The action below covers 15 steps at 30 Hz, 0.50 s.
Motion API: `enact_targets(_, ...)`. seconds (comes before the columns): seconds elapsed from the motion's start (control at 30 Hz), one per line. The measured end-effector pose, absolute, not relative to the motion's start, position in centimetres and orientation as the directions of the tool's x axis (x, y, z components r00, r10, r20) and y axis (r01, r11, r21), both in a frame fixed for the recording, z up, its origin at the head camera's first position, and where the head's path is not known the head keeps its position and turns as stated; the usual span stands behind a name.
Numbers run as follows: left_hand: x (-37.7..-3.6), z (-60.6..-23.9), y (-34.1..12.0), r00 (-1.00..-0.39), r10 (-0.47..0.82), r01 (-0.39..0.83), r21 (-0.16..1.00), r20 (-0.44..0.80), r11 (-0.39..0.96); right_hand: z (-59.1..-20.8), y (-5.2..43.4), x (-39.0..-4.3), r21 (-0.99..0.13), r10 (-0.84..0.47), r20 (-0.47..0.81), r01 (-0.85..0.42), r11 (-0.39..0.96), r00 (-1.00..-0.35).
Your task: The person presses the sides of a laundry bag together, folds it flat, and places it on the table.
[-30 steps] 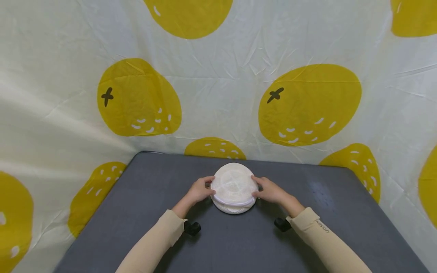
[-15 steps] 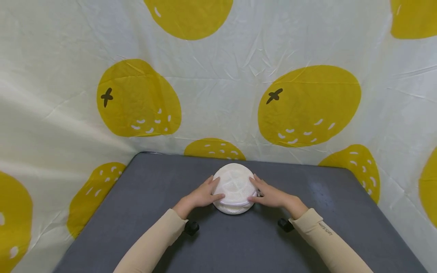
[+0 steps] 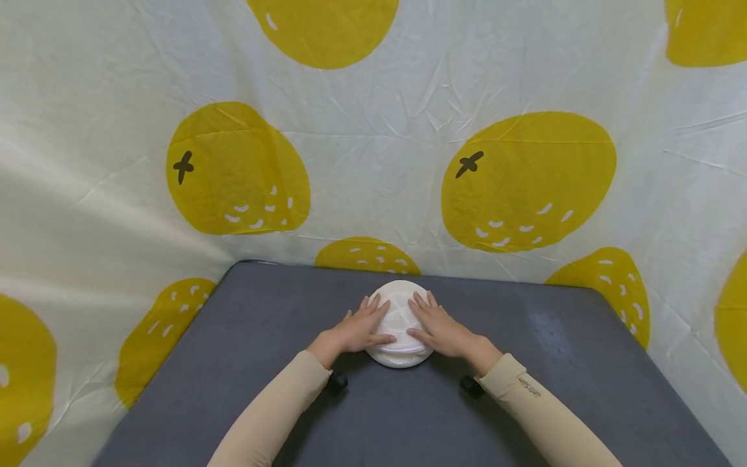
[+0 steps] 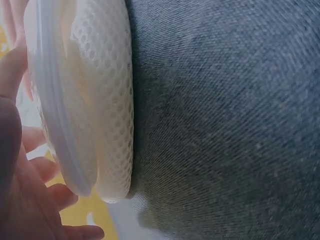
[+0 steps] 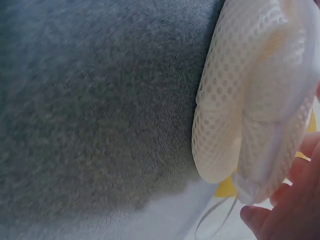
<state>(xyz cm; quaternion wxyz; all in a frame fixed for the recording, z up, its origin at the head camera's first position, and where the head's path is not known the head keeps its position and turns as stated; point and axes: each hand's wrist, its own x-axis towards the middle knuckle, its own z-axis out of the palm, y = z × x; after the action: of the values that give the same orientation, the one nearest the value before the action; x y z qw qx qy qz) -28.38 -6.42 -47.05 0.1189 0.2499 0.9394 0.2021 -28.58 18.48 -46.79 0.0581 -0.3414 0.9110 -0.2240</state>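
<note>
A round white mesh pouch (image 3: 399, 319) lies on the grey table (image 3: 262, 337), squashed flat. My left hand (image 3: 360, 327) lies flat on its left half, fingers straight and spread. My right hand (image 3: 434, 327) presses its right half the same way. Close up, the left wrist view shows the mesh pouch (image 4: 95, 100) with a smooth white rim against my left hand (image 4: 17, 190). The right wrist view shows the mesh pouch (image 5: 250, 100) bulging on the cloth beside my right hand (image 5: 290, 210).
A white curtain with large yellow fruit prints (image 3: 525, 175) hangs behind and around the table. The grey table's far edge (image 3: 408, 272) runs just beyond the pouch. Beige sleeves (image 3: 274, 415) cover both forearms.
Both hands moved from the pouch's sides onto its top. The pouch, domed before, is now pressed flatter under the straight fingers.
</note>
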Motion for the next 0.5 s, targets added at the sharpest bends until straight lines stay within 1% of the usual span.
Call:
enact_targets(0.27,-28.6,-47.6,-6.1,-0.849,0.507,0.426,0.376,-0.150,0.823,-47.6,17.5,-28.9,-0.398,-0.629,0.056,-0.595,0.698,-0.775)
enact_targets(0.5,-28.6,-48.0,-5.8,-0.854,0.497,0.435,0.313,-0.155,0.844,-48.1,17.2,-29.0,-0.392,-0.613,0.043,-0.577,0.716,-0.789)
